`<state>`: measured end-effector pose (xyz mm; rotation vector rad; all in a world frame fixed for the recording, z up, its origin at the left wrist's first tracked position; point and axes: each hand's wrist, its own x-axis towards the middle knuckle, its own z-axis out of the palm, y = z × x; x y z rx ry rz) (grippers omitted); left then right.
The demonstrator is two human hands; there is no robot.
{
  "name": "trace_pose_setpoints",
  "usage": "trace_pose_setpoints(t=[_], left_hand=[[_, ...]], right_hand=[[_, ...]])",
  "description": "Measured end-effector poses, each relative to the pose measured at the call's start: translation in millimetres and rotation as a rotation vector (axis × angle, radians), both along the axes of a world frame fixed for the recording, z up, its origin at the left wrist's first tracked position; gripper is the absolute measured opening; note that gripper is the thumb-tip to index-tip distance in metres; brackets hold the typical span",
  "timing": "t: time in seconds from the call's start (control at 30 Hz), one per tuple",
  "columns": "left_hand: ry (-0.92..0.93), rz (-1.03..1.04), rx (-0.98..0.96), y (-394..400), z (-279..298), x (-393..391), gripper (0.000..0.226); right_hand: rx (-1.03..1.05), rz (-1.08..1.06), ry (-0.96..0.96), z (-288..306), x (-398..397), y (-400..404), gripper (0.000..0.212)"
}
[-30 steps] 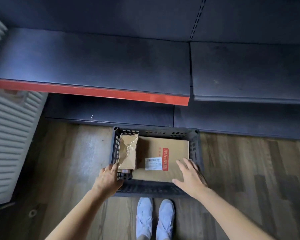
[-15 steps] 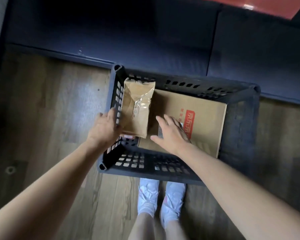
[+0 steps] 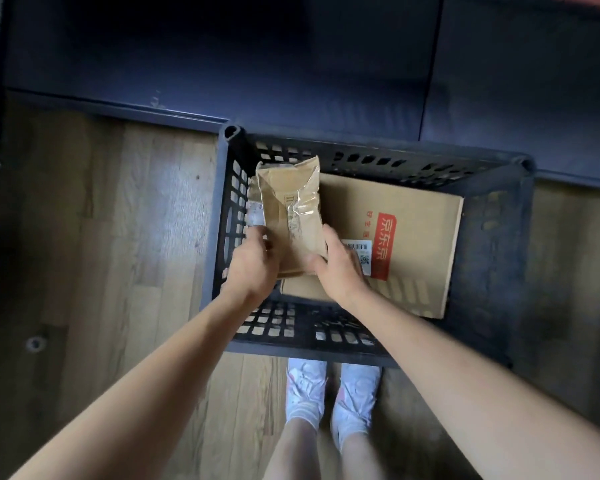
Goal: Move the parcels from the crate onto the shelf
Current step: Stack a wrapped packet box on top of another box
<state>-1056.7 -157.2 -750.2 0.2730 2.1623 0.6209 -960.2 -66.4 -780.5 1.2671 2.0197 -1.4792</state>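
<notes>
I take the dark plastic crate (image 3: 492, 258) as my landmark; it sits on the wooden floor (image 3: 146, 209), its far wall close against the base of the dark shelf unit (image 3: 291, 64).

Inside the crate, toward its left wall, I see a small brown parcel (image 3: 291, 209) wrapped in clear tape, standing tilted with its top leaning toward the far wall. My left hand (image 3: 253, 268) grips its lower left edge, fingers curled round that side by the crate's perforated left wall. My right hand (image 3: 340, 268) holds the lower right edge, thumb across the front face and fingers curved behind. Both hands are closed on this same parcel, at its near end.

Beneath and to the right of it, a large flat cardboard box (image 3: 413, 244) lies on the crate floor, filling most of the right part. It carries a red printed band with white characters and a white barcode label, partly covered by my right hand. Its near edge lies just short of the crate's near wall.

I cannot tell whether the small parcel rests on the flat box or is lifted clear of it.

Outside the crate, just past its near wall, two white shoes (image 3: 333, 400) stand on the floor, side by side. Left of the crate, the floor shows a patch of light.
</notes>
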Motion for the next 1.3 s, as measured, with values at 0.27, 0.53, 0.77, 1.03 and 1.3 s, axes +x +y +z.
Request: trace_pose_setpoints(t=[0.27, 0.53, 0.77, 1.03, 1.3], left_hand=[[0.059, -0.064, 0.193, 34, 82, 17, 0.025], [0.159, -0.213, 0.268, 38, 237, 29, 0.046], [0.438, -0.063, 0.457, 55, 420, -2, 0.037], [0.214, 0.128, 0.967, 52, 621, -32, 0.029], [0.062, -0.138, 1.304, 43, 751, -14, 0.021]], right_hand=[[-0.098, -0.269, 0.183, 78, 21, 42, 0.049], [-0.04, -0.358, 0.294, 232, 55, 60, 0.042], [-0.012, -0.345, 0.561, 420, 59, 90, 0.039], [-0.298, -0.263, 0.977, 629, 63, 121, 0.039], [-0.517, -0.119, 1.313, 769, 52, 122, 0.038]])
